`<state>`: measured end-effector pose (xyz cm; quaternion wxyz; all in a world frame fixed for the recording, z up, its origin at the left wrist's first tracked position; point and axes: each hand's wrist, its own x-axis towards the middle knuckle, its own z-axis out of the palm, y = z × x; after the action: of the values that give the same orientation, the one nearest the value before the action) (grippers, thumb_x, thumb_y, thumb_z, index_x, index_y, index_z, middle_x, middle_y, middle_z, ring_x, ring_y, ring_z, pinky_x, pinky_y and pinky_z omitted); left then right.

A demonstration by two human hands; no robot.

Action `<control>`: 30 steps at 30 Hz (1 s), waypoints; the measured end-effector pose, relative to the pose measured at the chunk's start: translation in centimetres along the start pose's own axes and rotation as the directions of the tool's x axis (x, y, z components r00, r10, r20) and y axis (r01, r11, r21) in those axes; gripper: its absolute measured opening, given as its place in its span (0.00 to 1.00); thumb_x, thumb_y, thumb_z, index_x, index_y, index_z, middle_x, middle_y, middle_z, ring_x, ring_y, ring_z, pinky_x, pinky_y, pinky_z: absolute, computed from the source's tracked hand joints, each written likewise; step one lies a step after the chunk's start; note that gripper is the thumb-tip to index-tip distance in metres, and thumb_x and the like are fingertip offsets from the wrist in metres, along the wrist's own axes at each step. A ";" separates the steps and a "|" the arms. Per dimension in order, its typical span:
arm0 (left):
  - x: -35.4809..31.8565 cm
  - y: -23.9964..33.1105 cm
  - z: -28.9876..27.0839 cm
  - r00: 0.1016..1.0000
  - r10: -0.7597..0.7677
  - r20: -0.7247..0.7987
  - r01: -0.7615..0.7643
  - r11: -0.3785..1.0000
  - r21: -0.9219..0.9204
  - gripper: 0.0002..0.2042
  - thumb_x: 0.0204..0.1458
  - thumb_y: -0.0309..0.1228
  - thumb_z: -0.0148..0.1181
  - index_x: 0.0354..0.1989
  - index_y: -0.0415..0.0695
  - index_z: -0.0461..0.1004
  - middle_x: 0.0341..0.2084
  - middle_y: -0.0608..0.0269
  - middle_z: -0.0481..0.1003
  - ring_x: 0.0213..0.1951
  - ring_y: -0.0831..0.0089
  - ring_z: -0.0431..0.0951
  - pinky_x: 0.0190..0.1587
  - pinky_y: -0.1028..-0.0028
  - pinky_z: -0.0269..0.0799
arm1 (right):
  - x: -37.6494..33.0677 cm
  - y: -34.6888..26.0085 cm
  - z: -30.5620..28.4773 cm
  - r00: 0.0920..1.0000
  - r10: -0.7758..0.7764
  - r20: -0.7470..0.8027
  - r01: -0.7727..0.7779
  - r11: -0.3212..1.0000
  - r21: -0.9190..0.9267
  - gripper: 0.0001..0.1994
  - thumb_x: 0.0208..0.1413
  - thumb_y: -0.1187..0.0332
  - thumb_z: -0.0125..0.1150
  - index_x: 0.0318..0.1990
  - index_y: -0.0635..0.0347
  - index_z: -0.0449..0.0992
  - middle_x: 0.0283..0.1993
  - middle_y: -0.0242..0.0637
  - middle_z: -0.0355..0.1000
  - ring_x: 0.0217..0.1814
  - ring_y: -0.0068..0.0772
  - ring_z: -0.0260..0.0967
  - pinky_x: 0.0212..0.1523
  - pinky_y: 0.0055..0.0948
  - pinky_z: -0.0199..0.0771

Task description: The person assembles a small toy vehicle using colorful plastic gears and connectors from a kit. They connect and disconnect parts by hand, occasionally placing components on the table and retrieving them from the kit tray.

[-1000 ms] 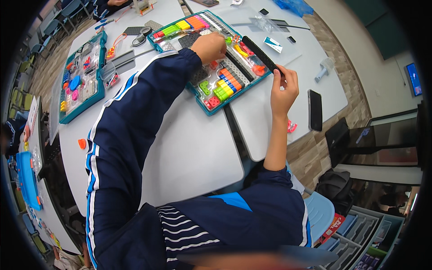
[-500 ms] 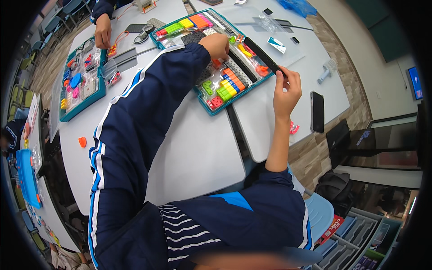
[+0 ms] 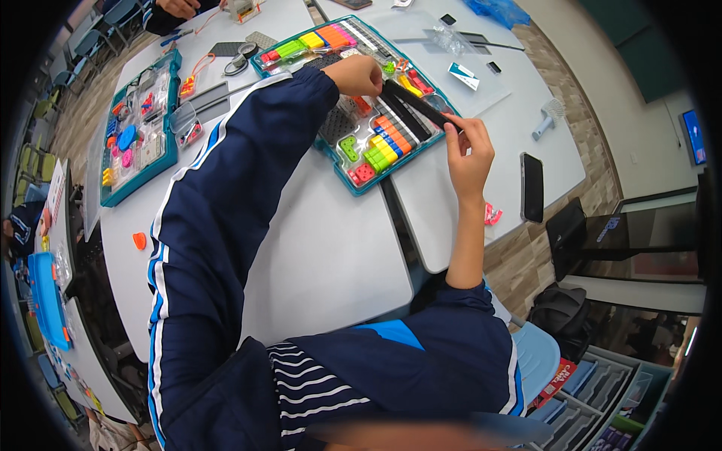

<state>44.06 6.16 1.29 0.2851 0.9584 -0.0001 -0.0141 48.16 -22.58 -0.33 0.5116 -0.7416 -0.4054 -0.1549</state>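
A long black studded building strip [image 3: 423, 104] is pinched at its near end by my right hand [image 3: 471, 150]. It slants over the teal-edged parts case [image 3: 366, 186], its far end beside my left hand [image 3: 356, 75]. My left hand reaches across the case, fingers bent and closed. Whether they grip a strip is hidden. Another black strip [image 3: 404, 111] lies in the case under the held one. Orange blocks [image 3: 394, 128], lime blocks [image 3: 378, 156] and a green bracket [image 3: 348, 148] sit in the case's near compartments.
A second teal case [image 3: 159, 159] of mixed parts stands to the left, by a small clear box [image 3: 183, 120]. At right are a phone [image 3: 532, 186] and a handheld fan [image 3: 547, 120]. Another person's hand [image 3: 179, 7] is at the far left. An orange piece [image 3: 139, 240] lies nearby.
The black strip and my right hand have moved left, over the case toward my left hand. My left hand barely moved. The other person's hand has drawn back from the second case.
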 end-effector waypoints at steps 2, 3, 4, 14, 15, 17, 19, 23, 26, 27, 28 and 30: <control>-0.4 -0.1 0.1 0.999 0.034 -0.013 -0.034 0.999 -0.022 0.07 0.50 0.30 0.64 0.34 0.41 0.82 0.28 0.60 0.81 0.33 0.71 0.80 0.39 0.72 0.75 | 0.0 -0.1 0.3 1.000 0.004 0.023 -0.004 1.000 0.003 0.06 0.55 0.76 0.66 0.40 0.62 0.82 0.31 0.30 0.70 0.24 0.16 0.60 0.23 0.20 0.58; -0.5 -0.1 0.1 1.000 0.015 -0.014 -0.015 0.999 -0.043 0.07 0.51 0.29 0.63 0.35 0.41 0.83 0.29 0.60 0.81 0.33 0.71 0.80 0.40 0.72 0.75 | -0.1 -0.2 0.4 0.999 0.004 0.042 -0.004 1.000 0.000 0.06 0.55 0.75 0.66 0.40 0.61 0.82 0.31 0.31 0.69 0.24 0.17 0.60 0.23 0.20 0.59; -0.5 -0.2 0.1 1.000 0.015 -0.026 -0.016 0.999 -0.048 0.07 0.51 0.29 0.63 0.35 0.41 0.83 0.29 0.59 0.81 0.33 0.71 0.80 0.40 0.72 0.75 | -0.2 -0.3 0.5 0.998 0.003 0.062 -0.003 1.000 -0.003 0.06 0.55 0.75 0.66 0.40 0.61 0.82 0.31 0.31 0.69 0.24 0.18 0.60 0.24 0.21 0.60; -0.2 -1.4 0.6 0.990 -0.023 -0.138 0.008 0.994 -0.107 0.08 0.53 0.28 0.60 0.38 0.39 0.81 0.30 0.59 0.81 0.32 0.73 0.81 0.38 0.72 0.76 | -0.7 -0.8 2.0 0.996 -0.088 -0.031 0.086 0.993 -0.076 0.07 0.49 0.76 0.70 0.37 0.61 0.81 0.30 0.30 0.68 0.24 0.18 0.57 0.23 0.21 0.56; -0.2 -1.5 0.6 0.991 -0.041 -0.127 0.025 0.991 -0.131 0.08 0.53 0.28 0.59 0.39 0.39 0.81 0.30 0.59 0.81 0.31 0.73 0.81 0.38 0.72 0.77 | -0.7 -0.9 2.0 0.996 -0.084 -0.028 0.082 0.993 -0.087 0.07 0.49 0.75 0.70 0.36 0.61 0.81 0.30 0.31 0.69 0.24 0.21 0.59 0.24 0.23 0.59; -0.2 -1.7 0.6 0.992 -0.057 -0.113 0.039 0.987 -0.156 0.09 0.54 0.28 0.59 0.39 0.39 0.81 0.30 0.60 0.81 0.31 0.74 0.81 0.38 0.73 0.76 | -0.8 -1.1 2.0 0.997 -0.074 -0.024 0.071 0.992 -0.104 0.07 0.49 0.74 0.70 0.36 0.61 0.80 0.31 0.34 0.71 0.24 0.26 0.63 0.25 0.26 0.64; -0.2 -1.8 0.6 0.992 -0.066 -0.105 0.047 0.985 -0.167 0.09 0.55 0.29 0.59 0.40 0.40 0.81 0.30 0.60 0.81 0.31 0.75 0.81 0.37 0.73 0.76 | -0.8 -1.2 1.8 0.997 -0.071 -0.028 0.068 0.993 -0.100 0.07 0.49 0.74 0.70 0.36 0.61 0.80 0.31 0.34 0.72 0.24 0.26 0.63 0.25 0.26 0.64; -0.4 -1.5 0.7 0.994 -0.057 -0.096 0.042 0.988 -0.148 0.10 0.56 0.30 0.58 0.42 0.42 0.81 0.28 0.62 0.79 0.30 0.75 0.79 0.35 0.73 0.75 | -0.8 -0.8 2.0 0.996 -0.086 -0.017 0.085 0.994 -0.073 0.07 0.49 0.73 0.71 0.36 0.60 0.82 0.29 0.30 0.72 0.25 0.21 0.60 0.24 0.23 0.57; -0.6 -1.1 0.6 0.995 -0.063 -0.079 0.050 0.986 -0.161 0.10 0.57 0.31 0.58 0.44 0.44 0.81 0.27 0.63 0.78 0.30 0.76 0.78 0.35 0.73 0.74 | -0.8 -0.2 2.0 0.996 -0.071 0.062 0.077 0.990 -0.117 0.07 0.49 0.71 0.72 0.36 0.59 0.82 0.33 0.32 0.75 0.29 0.24 0.62 0.27 0.25 0.60; -0.7 -0.9 0.6 0.995 -0.069 -0.075 0.055 0.983 -0.177 0.11 0.57 0.31 0.58 0.45 0.45 0.81 0.27 0.63 0.78 0.30 0.76 0.77 0.35 0.73 0.74 | -0.8 0.0 2.1 0.993 -0.086 0.075 0.094 0.989 -0.115 0.07 0.49 0.70 0.72 0.36 0.59 0.82 0.34 0.32 0.76 0.30 0.25 0.63 0.28 0.26 0.60; -0.8 -0.8 0.6 0.995 -0.069 -0.071 0.056 0.983 -0.173 0.11 0.57 0.31 0.58 0.45 0.45 0.81 0.27 0.63 0.77 0.30 0.76 0.77 0.35 0.73 0.74 | -0.8 0.1 2.2 0.990 -0.109 0.087 0.119 0.986 -0.113 0.08 0.50 0.70 0.71 0.37 0.59 0.82 0.35 0.32 0.77 0.32 0.26 0.63 0.30 0.27 0.60; -1.0 -0.6 0.7 0.995 -0.080 -0.059 0.068 0.981 -0.182 0.11 0.57 0.31 0.57 0.46 0.46 0.81 0.27 0.62 0.77 0.31 0.76 0.77 0.36 0.73 0.74 | -0.9 0.2 2.3 0.987 -0.113 0.115 0.125 0.987 -0.103 0.08 0.50 0.70 0.71 0.37 0.59 0.82 0.36 0.33 0.78 0.33 0.28 0.64 0.31 0.28 0.61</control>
<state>43.08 6.33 0.43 0.3695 0.9280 0.0463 0.0072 47.36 -20.94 -2.05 0.4369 -0.7504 -0.4671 -0.1668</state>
